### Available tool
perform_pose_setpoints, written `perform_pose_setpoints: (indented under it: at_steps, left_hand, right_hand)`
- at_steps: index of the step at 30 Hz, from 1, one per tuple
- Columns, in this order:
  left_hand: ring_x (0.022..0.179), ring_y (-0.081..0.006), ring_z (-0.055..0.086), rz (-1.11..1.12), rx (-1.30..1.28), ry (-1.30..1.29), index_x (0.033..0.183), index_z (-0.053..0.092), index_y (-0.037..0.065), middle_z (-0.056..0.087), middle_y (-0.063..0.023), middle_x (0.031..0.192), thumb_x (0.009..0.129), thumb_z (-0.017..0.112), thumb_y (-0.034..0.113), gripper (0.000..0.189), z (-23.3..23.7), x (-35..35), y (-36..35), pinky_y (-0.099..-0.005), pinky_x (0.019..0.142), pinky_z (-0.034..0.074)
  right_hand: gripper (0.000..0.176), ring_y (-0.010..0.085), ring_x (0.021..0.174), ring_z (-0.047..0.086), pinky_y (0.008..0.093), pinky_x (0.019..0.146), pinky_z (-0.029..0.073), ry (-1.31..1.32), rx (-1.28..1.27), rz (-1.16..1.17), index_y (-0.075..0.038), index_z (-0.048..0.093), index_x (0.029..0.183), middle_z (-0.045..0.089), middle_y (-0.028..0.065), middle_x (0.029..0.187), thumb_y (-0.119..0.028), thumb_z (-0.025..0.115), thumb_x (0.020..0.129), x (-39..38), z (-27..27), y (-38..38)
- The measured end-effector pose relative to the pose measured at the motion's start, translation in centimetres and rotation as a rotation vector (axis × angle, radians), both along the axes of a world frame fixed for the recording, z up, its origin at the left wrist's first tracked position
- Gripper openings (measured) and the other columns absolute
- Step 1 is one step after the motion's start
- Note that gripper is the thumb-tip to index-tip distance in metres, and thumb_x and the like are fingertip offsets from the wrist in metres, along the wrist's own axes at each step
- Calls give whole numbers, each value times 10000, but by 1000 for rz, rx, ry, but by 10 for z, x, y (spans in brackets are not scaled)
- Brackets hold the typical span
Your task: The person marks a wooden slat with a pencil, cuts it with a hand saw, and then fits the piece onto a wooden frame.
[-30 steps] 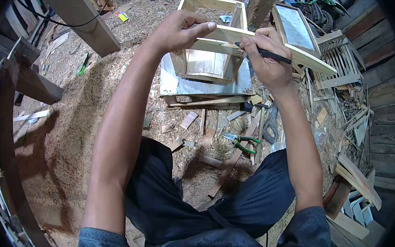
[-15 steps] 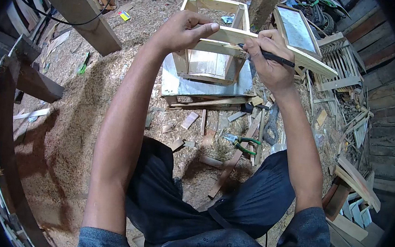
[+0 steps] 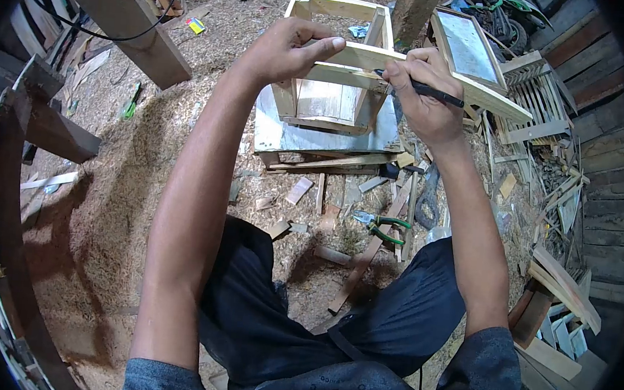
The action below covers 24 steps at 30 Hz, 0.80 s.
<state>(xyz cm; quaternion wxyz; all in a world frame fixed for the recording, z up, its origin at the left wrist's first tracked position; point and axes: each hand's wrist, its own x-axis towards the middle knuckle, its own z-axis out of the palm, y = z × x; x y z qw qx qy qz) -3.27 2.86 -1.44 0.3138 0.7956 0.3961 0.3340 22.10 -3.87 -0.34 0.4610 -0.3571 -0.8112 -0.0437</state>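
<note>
Board (image 3: 494,99) in left hand (image 3: 292,50) juts past frame's (image 3: 286,98) right edge, far end free.

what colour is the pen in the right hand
The pen in the right hand is black; it shows best in the head view, the only one.

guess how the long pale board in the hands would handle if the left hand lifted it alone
Probably stiff: the board extends past the right hand with no visible sag. Likely light for its size, since it looks like thin, bare wood. It may tip down at its far end, as most of its visible length lies beyond the left hand.
</note>
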Motion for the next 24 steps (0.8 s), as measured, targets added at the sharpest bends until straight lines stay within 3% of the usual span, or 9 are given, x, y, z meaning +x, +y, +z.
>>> perform_pose_setpoints:
  at_steps: [10, 12, 15, 24]
  left_hand:
    - [604, -147, 613, -38, 35, -15, 1033, 772, 42, 686, -75, 687, 939, 661, 504, 485, 1, -1, -1, -334, 525, 459]
    - [623, -88, 531, -26, -12, -13, 897, 733, 59, 608, 14, 664, 975, 623, 500, 461, 1, 1, -2, -288, 545, 384]
    - [624, -91, 536, 11, -8, 12, 903, 736, 58, 611, 12, 667, 973, 622, 508, 470, 2, 1, -5, -293, 542, 389]
    - [649, -88, 577, -11, 9, 14, 950, 752, 52, 652, -8, 697, 974, 636, 482, 446, 2, 0, -3, -270, 552, 417]
  right_hand:
    - [238, 235, 820, 662, 356, 753, 480, 32, -16, 29, -55, 775, 862, 688, 80, 708, -276, 722, 931, -2, 4, -2]
    - [290, 221, 775, 578, 350, 654, 459, -23, 25, 39, -13, 757, 861, 615, 95, 694, -272, 684, 971, -2, 3, -1]
    - [264, 223, 814, 658, 351, 751, 469, -6, 7, 8, -62, 769, 839, 701, 58, 717, -297, 710, 942, -1, 3, -2]
    - [258, 215, 810, 661, 352, 760, 476, -19, 7, -7, -70, 775, 854, 717, 58, 750, -294, 695, 955, -3, 4, -3]
